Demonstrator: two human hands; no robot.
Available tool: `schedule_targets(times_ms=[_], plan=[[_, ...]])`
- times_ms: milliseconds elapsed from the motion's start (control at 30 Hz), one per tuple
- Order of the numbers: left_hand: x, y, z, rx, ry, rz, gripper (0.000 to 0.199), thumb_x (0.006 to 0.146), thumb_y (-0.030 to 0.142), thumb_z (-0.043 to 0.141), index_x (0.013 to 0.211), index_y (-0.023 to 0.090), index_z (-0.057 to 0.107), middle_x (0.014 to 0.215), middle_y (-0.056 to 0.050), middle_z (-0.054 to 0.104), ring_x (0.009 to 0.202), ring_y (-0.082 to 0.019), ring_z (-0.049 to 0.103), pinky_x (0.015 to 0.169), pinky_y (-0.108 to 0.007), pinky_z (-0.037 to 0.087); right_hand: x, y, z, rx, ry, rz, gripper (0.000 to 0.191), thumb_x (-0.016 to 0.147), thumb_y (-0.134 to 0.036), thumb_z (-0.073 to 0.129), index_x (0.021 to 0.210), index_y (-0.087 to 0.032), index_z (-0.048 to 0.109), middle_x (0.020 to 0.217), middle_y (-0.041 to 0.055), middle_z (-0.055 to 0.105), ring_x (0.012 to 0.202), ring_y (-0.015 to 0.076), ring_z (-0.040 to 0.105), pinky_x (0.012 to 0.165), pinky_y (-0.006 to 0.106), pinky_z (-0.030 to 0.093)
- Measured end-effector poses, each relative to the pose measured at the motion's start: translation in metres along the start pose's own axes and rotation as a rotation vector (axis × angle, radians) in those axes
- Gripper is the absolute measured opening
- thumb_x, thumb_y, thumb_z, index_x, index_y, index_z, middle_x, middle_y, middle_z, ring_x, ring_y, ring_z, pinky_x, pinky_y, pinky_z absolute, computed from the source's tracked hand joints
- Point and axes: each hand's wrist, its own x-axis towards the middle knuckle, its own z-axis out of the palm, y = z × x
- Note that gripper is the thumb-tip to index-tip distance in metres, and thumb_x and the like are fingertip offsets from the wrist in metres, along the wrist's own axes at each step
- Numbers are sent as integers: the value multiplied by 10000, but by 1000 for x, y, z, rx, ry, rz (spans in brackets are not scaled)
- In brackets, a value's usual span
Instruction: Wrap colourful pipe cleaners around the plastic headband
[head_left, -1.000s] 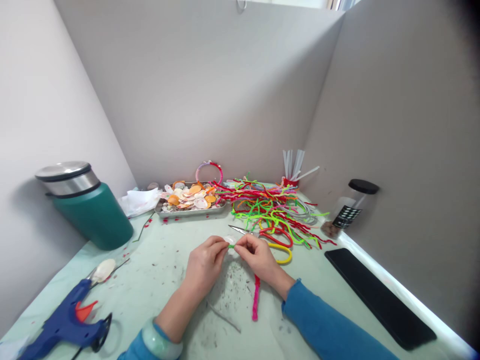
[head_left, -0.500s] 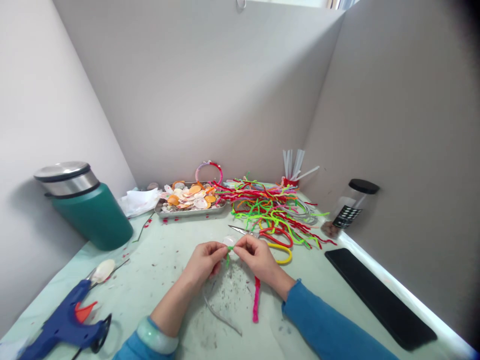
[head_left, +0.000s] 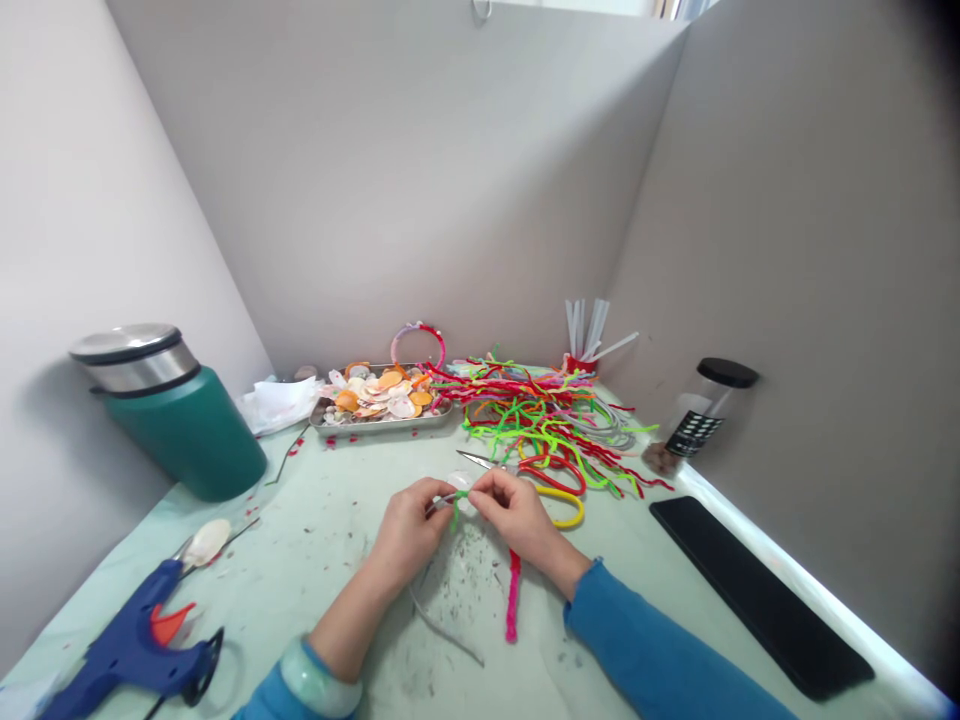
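Observation:
My left hand (head_left: 411, 525) is closed, thumb and forefinger pinching a thin grey cord (head_left: 444, 498); a grey length trails below it onto the table. My right hand (head_left: 514, 510) pinches a bright green fuzzy strand (head_left: 461, 495) where it wraps the cord, with a short green end hanging down. Below the right palm a pink fuzzy-covered length (head_left: 512, 600) shows; whether it joins the grey cord is hidden behind the hands. Scissors (head_left: 551, 475) with red and yellow handles lie just beyond the right hand. A clear round disc (head_left: 460, 480) is partly hidden behind the fingertips.
At the back stand a metal tray (head_left: 382, 428) of shells, a pile of coloured fuzzy strands (head_left: 540, 410) and a red cup (head_left: 581, 364) of glue sticks. On the left are a green bottle (head_left: 187, 430) and blue glue gun (head_left: 127, 640); right, a jar (head_left: 701, 415) and black slab (head_left: 757, 595).
My left fingertips have drawn slightly left from the green strand, exposing grey cord between the hands. The right hand has stayed nearly in place.

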Motion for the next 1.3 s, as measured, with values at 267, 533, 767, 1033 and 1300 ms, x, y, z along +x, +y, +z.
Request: schedule_targets(times_ms=[267,533,767,1033,1300], plan=[[-1,1,-1,131,58,147,175,744,174,522,853,198,657,799,-21,653,655,-131,547,634,-230,402,0,-2,0,10,2,-12,123,763,-259,573,692,-159,572,567,-37,489,524,95,420,489,208,326],[0,4,-1,64,57,64,188,787,293,524,737,177,663,696,-13,648,639,-135,545,605,-216,378,-1,-2,0,8,-15,1,128,769,-265,570,704,-155,569,567,-41,472,517,92,408,484,209,314],[1,11,-4,-103,-41,-106,283,744,377,543,568,157,569,455,52,436,451,-91,385,472,-206,285,-1,-2,1,-13,-34,-19,135,770,-273,571,698,-159,573,565,-40,479,510,91,400,476,208,307],[2,9,-4,-226,-78,-190,415,755,520,492,565,155,549,389,63,385,374,-76,340,413,-201,242,-2,-3,1,-20,-35,-24,143,776,-275,567,687,-164,572,559,-40,476,508,91,398,473,206,305],[2,7,-2,-264,-55,-286,458,767,553,464,553,156,540,323,66,359,310,-71,307,373,-201,223,-2,-2,1,-29,-35,-35,133,776,-270,567,693,-166,578,565,-41,485,515,93,407,481,207,309]])
